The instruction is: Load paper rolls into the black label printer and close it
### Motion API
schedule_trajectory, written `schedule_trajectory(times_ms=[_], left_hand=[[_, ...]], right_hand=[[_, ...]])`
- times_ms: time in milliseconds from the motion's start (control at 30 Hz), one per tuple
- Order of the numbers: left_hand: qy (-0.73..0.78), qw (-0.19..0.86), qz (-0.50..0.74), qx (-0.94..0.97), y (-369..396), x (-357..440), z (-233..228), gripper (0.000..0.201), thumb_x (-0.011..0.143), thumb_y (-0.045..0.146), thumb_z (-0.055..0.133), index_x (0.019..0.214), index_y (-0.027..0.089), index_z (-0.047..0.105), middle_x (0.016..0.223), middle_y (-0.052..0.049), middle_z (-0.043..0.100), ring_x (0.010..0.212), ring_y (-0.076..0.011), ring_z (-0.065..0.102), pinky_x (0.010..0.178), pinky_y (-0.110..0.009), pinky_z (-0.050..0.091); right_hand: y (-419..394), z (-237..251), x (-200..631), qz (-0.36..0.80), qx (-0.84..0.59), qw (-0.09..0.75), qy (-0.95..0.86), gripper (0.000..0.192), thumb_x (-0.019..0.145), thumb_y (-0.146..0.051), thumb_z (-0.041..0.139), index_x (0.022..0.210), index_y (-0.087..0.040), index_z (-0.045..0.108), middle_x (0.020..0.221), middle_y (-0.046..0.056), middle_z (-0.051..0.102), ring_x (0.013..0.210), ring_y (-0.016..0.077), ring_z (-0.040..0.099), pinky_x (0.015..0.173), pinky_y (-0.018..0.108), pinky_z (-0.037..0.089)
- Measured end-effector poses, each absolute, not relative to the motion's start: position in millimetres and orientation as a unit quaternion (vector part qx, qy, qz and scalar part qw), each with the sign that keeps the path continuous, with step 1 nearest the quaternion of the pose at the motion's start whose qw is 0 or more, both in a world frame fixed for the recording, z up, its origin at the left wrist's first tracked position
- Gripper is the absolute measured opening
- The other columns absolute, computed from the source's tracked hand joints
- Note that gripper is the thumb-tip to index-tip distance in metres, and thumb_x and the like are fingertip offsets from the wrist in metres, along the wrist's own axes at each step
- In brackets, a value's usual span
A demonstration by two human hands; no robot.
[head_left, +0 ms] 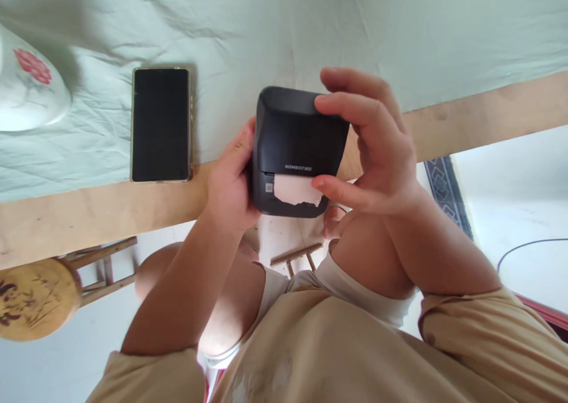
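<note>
Both hands clamp the black label printer: left hand (231, 181) on its side, right hand (370, 148) over the top, thumb beside the torn label (296, 190). It hangs past the surface (89, 213) edge; a loosened grip could drop it. A phone (160, 125) lies left.

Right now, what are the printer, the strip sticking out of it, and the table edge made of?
Printer: looks like matte dark-grey plastic, with rounded moulded corners and soft sheen. Strip: white paper or label stock, with a ragged torn edge. Table edge: bare pale wood, grain faintly visible, likely unvarnished.
</note>
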State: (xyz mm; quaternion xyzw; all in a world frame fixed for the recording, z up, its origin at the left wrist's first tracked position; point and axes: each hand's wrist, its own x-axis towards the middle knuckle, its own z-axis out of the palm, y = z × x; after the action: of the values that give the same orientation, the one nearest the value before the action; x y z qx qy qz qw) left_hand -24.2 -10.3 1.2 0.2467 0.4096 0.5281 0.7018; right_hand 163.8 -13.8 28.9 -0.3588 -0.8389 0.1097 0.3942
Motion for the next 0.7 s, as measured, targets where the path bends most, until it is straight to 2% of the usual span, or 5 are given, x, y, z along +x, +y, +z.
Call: schedule_trajectory(times_ms=[133,233,333,433,700], left_hand=[[0.342,0.742,0.513,0.262,-9.2,-24.1,2.7,0.030,0.092,0.043,0.059,0.103,0.018,0.071,0.099,0.000,0.073,0.107,-0.0186,0.068,0.088,-0.026,0.058],[0.316,0.764,0.476,0.300,-10.0,-25.8,1.5,0.026,0.087,0.034,0.067,0.109,0.020,0.068,0.094,0.001,0.073,0.100,-0.0195,0.071,0.078,-0.026,0.059],[0.323,0.764,0.454,0.326,-10.8,-26.5,1.7,0.030,0.087,0.034,0.066,0.114,0.020,0.065,0.095,-0.002,0.072,0.090,-0.0200,0.073,0.069,-0.025,0.057],[0.325,0.761,0.450,0.334,-11.6,-26.1,2.6,0.037,0.084,0.041,0.069,0.114,0.020,0.065,0.098,-0.004,0.073,0.090,-0.0211,0.073,0.062,-0.022,0.055],[0.319,0.749,0.450,0.366,-13.7,-25.4,3.6,0.036,0.082,0.041,0.072,0.116,0.028,0.066,0.114,0.001,0.072,0.115,-0.0226,0.067,0.080,-0.026,0.060]], right_hand=[[-12.9,28.2,164.2,0.022,-0.394,0.476,-0.786,0.052,0.081,-0.057,0.065,0.117,-0.020,0.062,0.094,0.006,0.054,0.093,0.0151,0.058,0.078,0.032,0.056],[-16.2,28.3,158.4,0.019,-0.418,0.554,-0.720,0.029,0.085,-0.044,0.066,0.105,-0.023,0.065,0.061,-0.003,0.039,0.054,0.0028,0.038,0.050,0.021,0.034],[-17.9,29.2,152.2,0.035,-0.423,0.618,-0.661,0.010,0.086,-0.027,0.065,0.088,-0.020,0.057,0.066,-0.004,0.041,0.050,-0.0005,0.035,0.048,0.020,0.029],[-17.6,30.2,150.4,0.048,-0.410,0.644,-0.644,0.017,0.087,-0.023,0.060,0.078,-0.020,0.045,0.074,-0.002,0.045,0.061,0.0051,0.052,0.067,0.029,0.052],[-35.2,39.4,147.9,-0.031,-0.536,0.325,-0.778,0.016,0.085,-0.024,0.060,0.100,-0.024,0.066,0.095,-0.002,0.072,0.068,0.0086,0.062,0.055,0.026,0.042]])
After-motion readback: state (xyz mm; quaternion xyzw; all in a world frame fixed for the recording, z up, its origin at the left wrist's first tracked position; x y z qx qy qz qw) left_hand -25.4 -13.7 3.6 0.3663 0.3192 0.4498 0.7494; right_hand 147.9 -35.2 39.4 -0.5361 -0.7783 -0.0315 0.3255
